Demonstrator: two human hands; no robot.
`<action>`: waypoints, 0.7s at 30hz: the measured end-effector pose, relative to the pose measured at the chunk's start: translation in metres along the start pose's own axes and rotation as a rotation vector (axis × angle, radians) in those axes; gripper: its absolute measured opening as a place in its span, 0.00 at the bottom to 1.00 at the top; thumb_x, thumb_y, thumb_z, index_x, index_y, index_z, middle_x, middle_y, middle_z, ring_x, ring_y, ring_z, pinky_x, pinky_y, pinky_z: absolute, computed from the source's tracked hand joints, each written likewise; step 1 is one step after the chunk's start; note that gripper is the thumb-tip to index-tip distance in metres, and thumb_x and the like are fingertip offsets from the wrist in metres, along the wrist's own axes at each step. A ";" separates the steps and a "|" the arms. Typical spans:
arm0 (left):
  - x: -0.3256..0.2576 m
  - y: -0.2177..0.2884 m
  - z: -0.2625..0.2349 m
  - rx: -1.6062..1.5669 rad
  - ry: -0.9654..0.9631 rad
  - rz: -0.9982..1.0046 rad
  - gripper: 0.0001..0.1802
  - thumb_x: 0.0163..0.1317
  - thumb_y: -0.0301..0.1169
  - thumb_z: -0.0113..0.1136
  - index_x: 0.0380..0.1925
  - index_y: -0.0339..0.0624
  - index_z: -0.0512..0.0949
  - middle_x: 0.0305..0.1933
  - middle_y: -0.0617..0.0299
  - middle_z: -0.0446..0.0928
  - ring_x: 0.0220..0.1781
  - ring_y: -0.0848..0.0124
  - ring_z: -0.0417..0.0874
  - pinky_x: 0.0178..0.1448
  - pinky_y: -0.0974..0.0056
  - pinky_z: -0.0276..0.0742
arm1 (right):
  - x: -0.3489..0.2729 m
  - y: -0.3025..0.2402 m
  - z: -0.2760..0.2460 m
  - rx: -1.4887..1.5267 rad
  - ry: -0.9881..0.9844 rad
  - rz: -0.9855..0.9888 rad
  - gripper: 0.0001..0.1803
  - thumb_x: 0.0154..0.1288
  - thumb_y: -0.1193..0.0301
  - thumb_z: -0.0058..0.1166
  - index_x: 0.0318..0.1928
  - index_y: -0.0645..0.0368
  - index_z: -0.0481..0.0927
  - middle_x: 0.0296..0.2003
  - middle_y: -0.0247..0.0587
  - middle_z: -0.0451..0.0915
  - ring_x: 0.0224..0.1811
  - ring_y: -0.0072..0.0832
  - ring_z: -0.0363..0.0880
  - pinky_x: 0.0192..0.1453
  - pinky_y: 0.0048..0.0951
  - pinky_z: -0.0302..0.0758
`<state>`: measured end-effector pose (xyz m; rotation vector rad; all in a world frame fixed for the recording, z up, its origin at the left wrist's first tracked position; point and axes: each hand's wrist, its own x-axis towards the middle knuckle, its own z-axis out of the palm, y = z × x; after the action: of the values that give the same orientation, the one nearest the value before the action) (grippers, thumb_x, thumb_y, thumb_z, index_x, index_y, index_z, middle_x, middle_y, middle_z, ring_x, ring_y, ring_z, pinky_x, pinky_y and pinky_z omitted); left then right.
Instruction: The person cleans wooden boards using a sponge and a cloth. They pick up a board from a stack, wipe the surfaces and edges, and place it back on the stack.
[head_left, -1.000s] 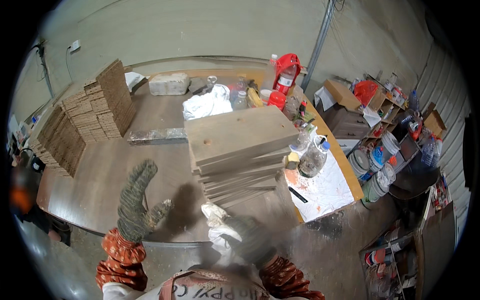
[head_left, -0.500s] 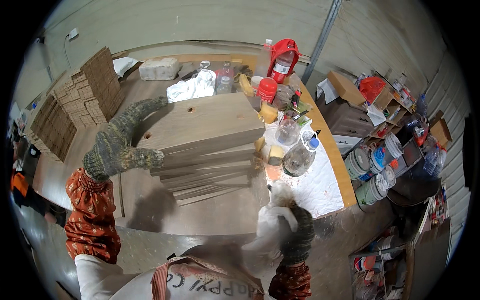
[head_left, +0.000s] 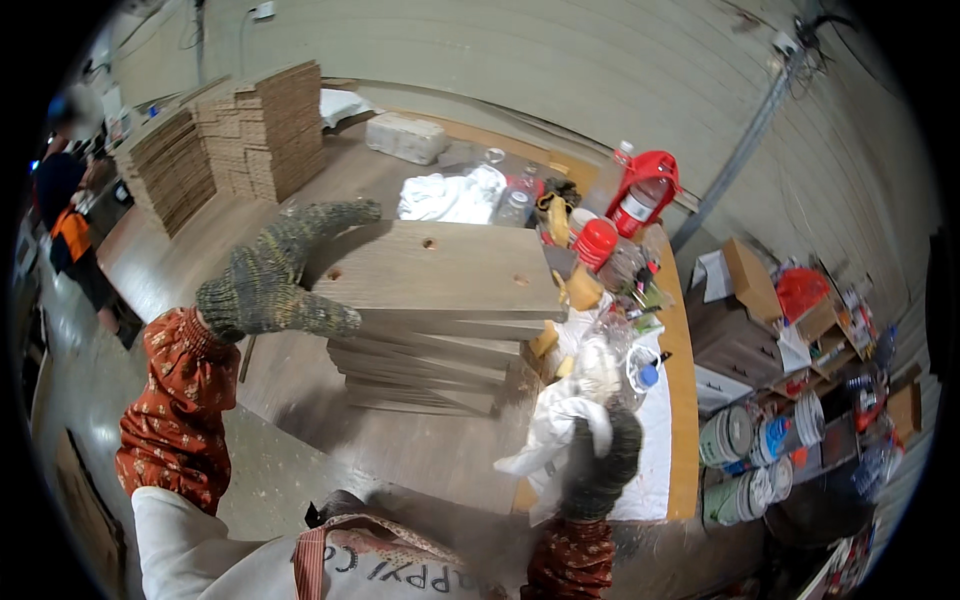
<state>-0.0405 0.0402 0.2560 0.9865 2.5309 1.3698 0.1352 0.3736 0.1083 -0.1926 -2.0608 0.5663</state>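
My left hand (head_left: pixel 275 275), in a knitted grey-green glove, straddles the left end of the top board (head_left: pixel 450 265), its fingers along the far edge and its thumb at the near one. The board is flat grey-brown wood with several small brown-rimmed spots. Beneath it a stack of similar boards (head_left: pixel 425 375) lies fanned unevenly on the table. To the right of the stack, my right hand (head_left: pixel 605 455), gloved and blurred, is closed around a bunched white cloth (head_left: pixel 560 425). Its fingertips are partly hidden by the cloth.
A clear bottle with a blue cap (head_left: pixel 648 376), sponges (head_left: pixel 583 290), a red-lidded jar (head_left: pixel 596 240) and a red-wrapped bottle (head_left: pixel 640 205) crowd the table's right side. Tall board stacks (head_left: pixel 265 130) stand at the far left. Another person (head_left: pixel 75 235) is beyond them; buckets (head_left: pixel 728 435) stand at right.
My right hand has moved forward with the white cloth, toward the bottles and sponges. My left hand remains at the top board's end. The whole view has shifted and turned.
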 end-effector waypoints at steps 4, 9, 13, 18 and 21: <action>0.001 -0.005 0.001 -0.035 -0.021 0.022 0.58 0.39 0.40 0.81 0.69 0.40 0.58 0.71 0.54 0.63 0.73 0.63 0.62 0.72 0.58 0.60 | 0.032 -0.011 -0.006 0.016 -0.027 -0.139 0.20 0.60 0.69 0.62 0.51 0.65 0.76 0.47 0.50 0.79 0.50 0.47 0.79 0.57 0.42 0.75; 0.002 -0.011 0.002 -0.146 -0.036 0.072 0.57 0.40 0.41 0.81 0.69 0.40 0.58 0.71 0.55 0.63 0.74 0.63 0.60 0.73 0.59 0.59 | 0.022 -0.026 0.005 0.009 -0.059 -0.175 0.20 0.59 0.66 0.63 0.49 0.63 0.78 0.48 0.49 0.79 0.48 0.47 0.80 0.56 0.45 0.76; -0.016 0.016 0.008 0.490 0.231 0.387 0.54 0.43 0.43 0.79 0.68 0.40 0.61 0.72 0.51 0.61 0.76 0.59 0.57 0.75 0.55 0.56 | 0.002 -0.032 -0.022 0.401 -0.008 0.039 0.21 0.68 0.65 0.51 0.57 0.63 0.74 0.50 0.48 0.78 0.46 0.39 0.79 0.53 0.37 0.77; -0.042 0.038 0.064 0.260 0.085 0.833 0.41 0.55 0.41 0.71 0.66 0.37 0.65 0.72 0.45 0.60 0.74 0.50 0.59 0.75 0.46 0.54 | -0.008 -0.070 -0.021 1.019 -0.445 0.143 0.25 0.66 0.68 0.54 0.61 0.64 0.69 0.53 0.49 0.76 0.51 0.38 0.78 0.56 0.38 0.75; -0.061 0.001 0.135 -0.187 0.138 0.797 0.36 0.57 0.37 0.68 0.63 0.34 0.68 0.70 0.43 0.61 0.71 0.53 0.64 0.71 0.49 0.61 | 0.023 -0.127 0.002 1.184 -0.772 -0.088 0.28 0.64 0.70 0.58 0.62 0.66 0.67 0.56 0.49 0.74 0.55 0.38 0.76 0.60 0.40 0.73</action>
<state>0.0591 0.1017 0.1643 2.0386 2.0884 1.8454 0.1327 0.2696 0.1847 0.9257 -2.0133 1.8850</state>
